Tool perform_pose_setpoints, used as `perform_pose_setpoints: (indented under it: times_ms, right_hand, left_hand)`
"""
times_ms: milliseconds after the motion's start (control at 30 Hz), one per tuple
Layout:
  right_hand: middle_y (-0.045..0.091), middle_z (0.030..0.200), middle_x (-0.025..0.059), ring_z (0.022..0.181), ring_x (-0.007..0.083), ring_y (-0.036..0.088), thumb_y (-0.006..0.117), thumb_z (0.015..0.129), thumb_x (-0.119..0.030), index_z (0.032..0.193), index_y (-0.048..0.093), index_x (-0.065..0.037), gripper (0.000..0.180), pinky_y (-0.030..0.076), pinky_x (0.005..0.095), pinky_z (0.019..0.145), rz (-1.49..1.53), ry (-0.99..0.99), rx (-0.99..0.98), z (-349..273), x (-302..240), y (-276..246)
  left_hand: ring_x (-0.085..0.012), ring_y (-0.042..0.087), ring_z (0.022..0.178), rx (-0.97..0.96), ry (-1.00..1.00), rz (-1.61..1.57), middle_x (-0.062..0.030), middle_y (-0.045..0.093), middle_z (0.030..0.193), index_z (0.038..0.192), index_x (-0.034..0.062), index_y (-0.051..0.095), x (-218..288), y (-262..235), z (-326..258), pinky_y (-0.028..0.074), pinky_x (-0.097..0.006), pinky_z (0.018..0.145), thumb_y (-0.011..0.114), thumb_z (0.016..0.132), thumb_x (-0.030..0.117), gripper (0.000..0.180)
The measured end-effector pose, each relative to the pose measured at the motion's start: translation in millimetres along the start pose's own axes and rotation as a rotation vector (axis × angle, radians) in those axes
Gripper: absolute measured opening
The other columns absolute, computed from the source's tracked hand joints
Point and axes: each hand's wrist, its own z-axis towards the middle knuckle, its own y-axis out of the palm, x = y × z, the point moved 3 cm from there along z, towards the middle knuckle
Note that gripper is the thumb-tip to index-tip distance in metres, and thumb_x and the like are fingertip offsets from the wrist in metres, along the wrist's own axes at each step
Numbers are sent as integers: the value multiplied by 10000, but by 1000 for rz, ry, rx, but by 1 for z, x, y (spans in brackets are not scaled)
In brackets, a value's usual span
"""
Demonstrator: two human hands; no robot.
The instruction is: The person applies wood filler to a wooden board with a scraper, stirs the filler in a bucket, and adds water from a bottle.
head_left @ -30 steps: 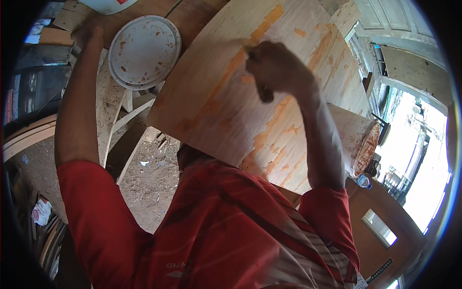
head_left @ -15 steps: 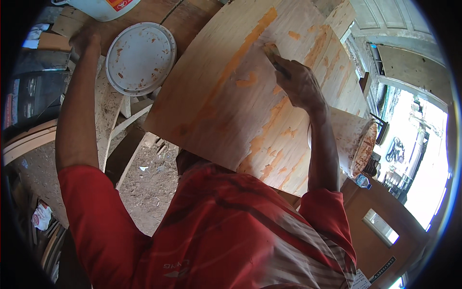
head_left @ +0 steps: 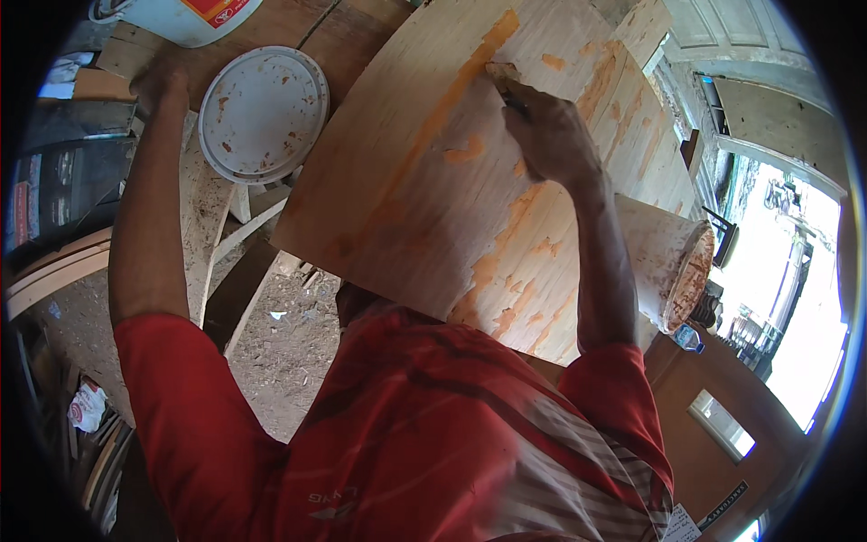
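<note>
A white bucket (head_left: 185, 18) stands at the top edge, left of the middle, bearing a red and yellow label (head_left: 221, 9). A small clear plastic bottle with a blue cap (head_left: 689, 338) lies at the right. A dark strip-shaped sign (head_left: 722, 506) hangs on the brown wall at the lower right.

Matt pale wood panel (head_left: 424, 181) with orange smears, stained plastic lid (head_left: 262, 113)
</note>
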Motion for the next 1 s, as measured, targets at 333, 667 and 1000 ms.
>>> perform_pose_setpoints:
  times_ms: [333,667,1000]
  right_hand:
    - [706,769,213,764,352,733,574,971,-210,1146,675,-18,278,572,452,776,59,87,46,-1,-27,18]
    - [687,695,166,684,266,727,585,966,-241,1311,655,-46,402,569,411,735,95,174,-42,-10,-15,-8]
    - [696,758,198,733,340,720,572,965,-177,1124,673,-40,233,555,455,756,80,94,-78,-16,-26,-7]
  left_hand:
    - [-308,726,962,111,352,475,-177,716,1070,1158,-45,588,-16,4,28,594,-413,797,570,956,454,538]
    - [-283,744,929,17,478,798,-194,741,1025,1153,-64,585,15,-12,-4,594,-403,740,461,1019,386,485]
    - [-281,734,897,-34,37,148,-249,669,1097,1247,-174,346,20,-16,-22,616,-380,718,595,969,407,691]
